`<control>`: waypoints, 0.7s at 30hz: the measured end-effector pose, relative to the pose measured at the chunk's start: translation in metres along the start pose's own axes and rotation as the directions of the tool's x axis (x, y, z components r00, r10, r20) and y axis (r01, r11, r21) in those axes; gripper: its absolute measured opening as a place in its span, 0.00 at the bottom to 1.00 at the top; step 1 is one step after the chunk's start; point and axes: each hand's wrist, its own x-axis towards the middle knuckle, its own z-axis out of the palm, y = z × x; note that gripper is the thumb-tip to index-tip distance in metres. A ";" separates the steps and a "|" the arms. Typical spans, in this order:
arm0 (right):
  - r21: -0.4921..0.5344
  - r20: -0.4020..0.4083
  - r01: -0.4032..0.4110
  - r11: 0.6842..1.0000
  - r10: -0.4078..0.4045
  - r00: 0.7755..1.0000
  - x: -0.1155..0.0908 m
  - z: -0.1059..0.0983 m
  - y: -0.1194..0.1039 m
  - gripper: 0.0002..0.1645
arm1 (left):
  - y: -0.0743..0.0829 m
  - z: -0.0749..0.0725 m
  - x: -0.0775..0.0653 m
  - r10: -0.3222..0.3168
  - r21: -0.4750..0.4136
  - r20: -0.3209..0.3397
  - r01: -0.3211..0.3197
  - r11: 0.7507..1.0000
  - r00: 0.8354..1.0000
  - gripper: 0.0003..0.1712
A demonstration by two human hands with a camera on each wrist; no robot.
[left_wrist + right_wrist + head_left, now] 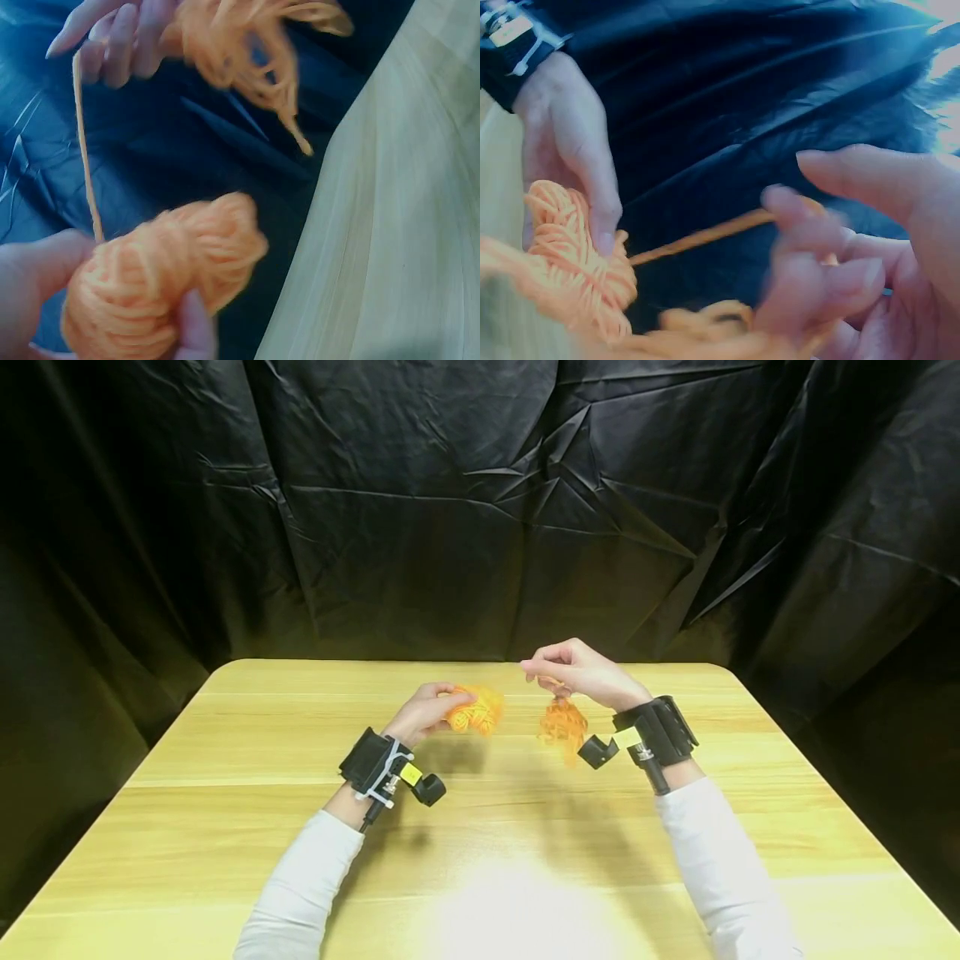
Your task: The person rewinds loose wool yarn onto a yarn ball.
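Note:
A wound ball of orange yarn (477,710) sits in my left hand (426,710), which grips it between thumb and fingers above the table. One taut strand (86,157) runs from the ball up to my right hand (581,675). Across the curled fingers of that hand passes the strand, while the thumb stands apart from them in the right wrist view. A loose, looped bundle of the same yarn (564,725) dangles below the right hand, its lower end blurred. Part of the ball is hidden behind the left fingers.
Under both hands lies a light wooden table (225,827) with rounded far corners. A creased black curtain (405,560) hangs behind it. Each wrist wears a black strap (660,731) with a small camera sticking out toward the hand.

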 end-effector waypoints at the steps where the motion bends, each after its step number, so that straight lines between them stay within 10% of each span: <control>1: 0.011 0.010 0.007 1.000 -0.007 1.000 -0.002 -0.002 0.000 0.14 | 0.000 -0.002 0.000 -0.005 -0.031 -0.032 0.004 1.000 0.999 0.17; 14: -0.031 0.073 -0.001 1.000 0.003 0.997 -0.021 0.020 0.016 0.19 | 0.007 -0.003 0.004 0.052 -0.272 -0.245 -0.120 0.955 0.968 0.21; 21: 0.010 0.266 0.127 0.992 -0.125 0.956 -0.011 0.044 0.053 0.13 | 0.014 0.001 0.003 0.110 -0.412 -0.122 -0.151 0.899 0.986 0.24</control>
